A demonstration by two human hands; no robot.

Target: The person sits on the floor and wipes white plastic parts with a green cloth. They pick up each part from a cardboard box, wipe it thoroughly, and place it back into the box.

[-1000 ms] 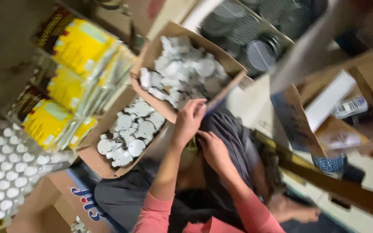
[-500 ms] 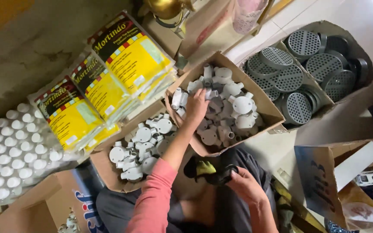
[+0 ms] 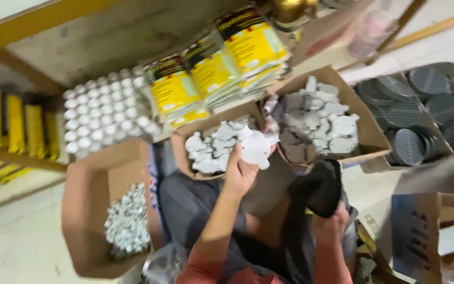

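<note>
**Grey parts sorted from open boxes**

Cardboard holds everything within reach. At far left, a box of small shiny pieces (image 3: 127, 223) sits open. The left hand (image 3: 240, 171) grips a pale flat part (image 3: 256, 150), raised above the middle box (image 3: 182, 142), seemingly for a look. The right hand (image 3: 329, 226) clutches a black cloth (image 3: 319, 186), probably for wiping. Round mesh discs (image 3: 421, 113) fill the right-hand box.

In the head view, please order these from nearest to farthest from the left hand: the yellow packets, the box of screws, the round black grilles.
From the left hand:
1. Yellow packets, above it, at the wall.
2. Box of screws, lower left.
3. Black grilles, far right.
</note>
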